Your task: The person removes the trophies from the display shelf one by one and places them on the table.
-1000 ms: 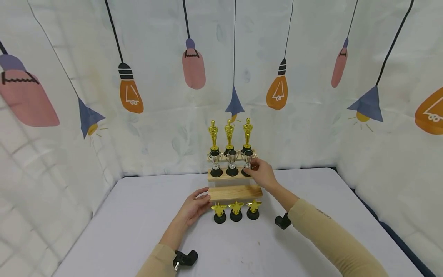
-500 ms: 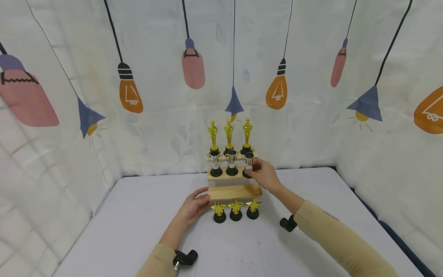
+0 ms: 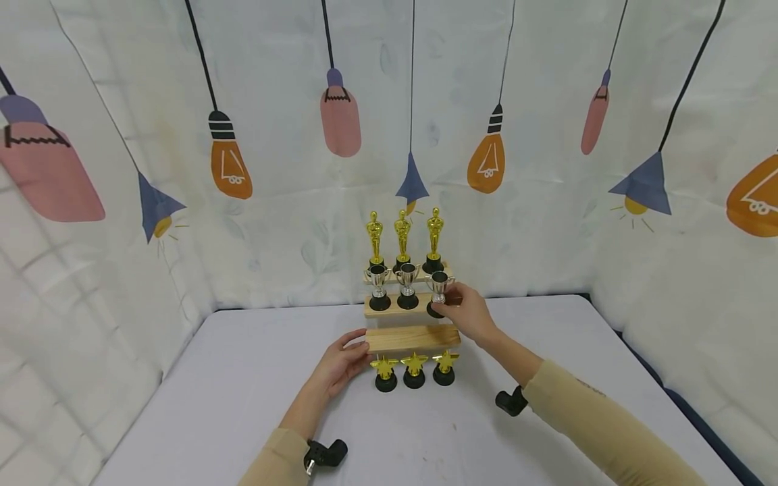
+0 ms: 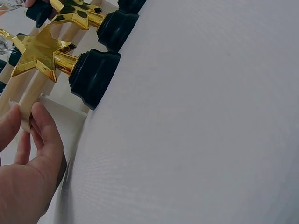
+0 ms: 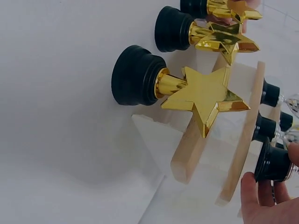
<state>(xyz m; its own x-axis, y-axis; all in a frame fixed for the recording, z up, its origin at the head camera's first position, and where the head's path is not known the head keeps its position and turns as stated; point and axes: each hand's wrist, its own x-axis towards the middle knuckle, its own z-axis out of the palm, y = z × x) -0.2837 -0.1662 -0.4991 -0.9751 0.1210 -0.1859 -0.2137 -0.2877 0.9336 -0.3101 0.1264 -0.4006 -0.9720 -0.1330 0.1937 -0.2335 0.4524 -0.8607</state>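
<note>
A stepped wooden rack carries trophies on its upper levels. My right hand holds a small silver trophy cup by its lower part, at the right end of the middle shelf. Its black base is close to the board in the right wrist view; whether they touch I cannot tell. Two similar silver cups stand to its left. At the left end of the lowest wooden shelf, my left hand pinches the board between thumb and fingers, as the left wrist view confirms.
Three gold figure trophies stand on the top shelf behind the cups. In front of the rack, three gold star trophies with black bases stand on the white table. A lamp-patterned fabric backdrop rises behind.
The held silver cup has shifted slightly right and toward me, away from the other two cups. My right hand and forearm moved right with it; the left hand stayed put.
</note>
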